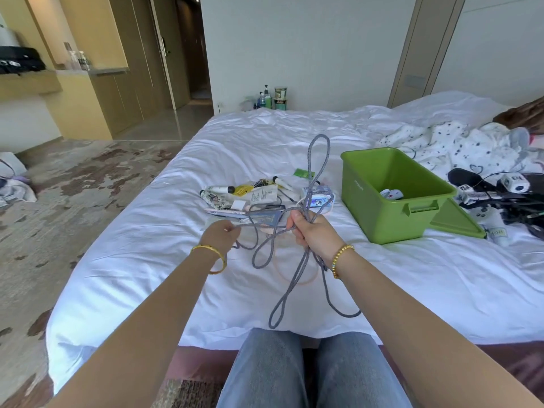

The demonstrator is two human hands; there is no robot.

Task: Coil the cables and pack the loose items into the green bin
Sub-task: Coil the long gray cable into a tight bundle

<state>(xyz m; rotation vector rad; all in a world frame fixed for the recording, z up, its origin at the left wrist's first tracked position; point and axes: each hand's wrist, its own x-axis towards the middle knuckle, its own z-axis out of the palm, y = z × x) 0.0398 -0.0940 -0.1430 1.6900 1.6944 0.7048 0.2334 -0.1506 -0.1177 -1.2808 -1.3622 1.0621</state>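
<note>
Knees [309, 366] | right hand [312, 231] grips grey cable [306, 184] loops | left hand [220, 234] pinches strand

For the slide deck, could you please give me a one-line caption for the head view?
Right hand grips loops of grey cable, left hand pinches its end, green bin beside.

Braided grey cable [306, 260] — matt, glossy plastic green bin [394, 213], creased cloth sheet [147, 245]
</note>
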